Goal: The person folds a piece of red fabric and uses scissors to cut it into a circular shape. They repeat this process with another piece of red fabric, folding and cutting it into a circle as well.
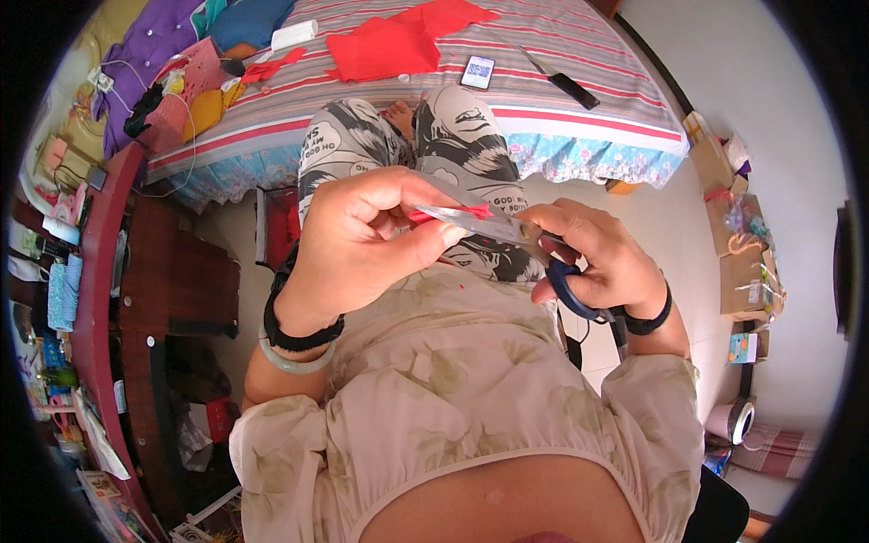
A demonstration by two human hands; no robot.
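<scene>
Between the thumb and fingers of my left hand (373, 237) is a small folded piece of red material (481, 212), perhaps cloth or crepe paper. My right hand (590, 251) grips a pair of scissors (499, 227) by their dark blue handles. The scissor blades are spread and reach left to the red piece, one in front of it and one behind. Both hands are above my lap, over black-and-white printed trousers (475, 136). My left fingertips are partly hidden behind the red piece and the near blade.
On the striped bed (577, 41) ahead lie red sheets (387, 47), a phone (477, 72), a black-handled knife (574, 90) and a white roll (294, 34). A cluttered desk (102, 292) runs along the left. Cardboard boxes (740, 285) stand by the right wall.
</scene>
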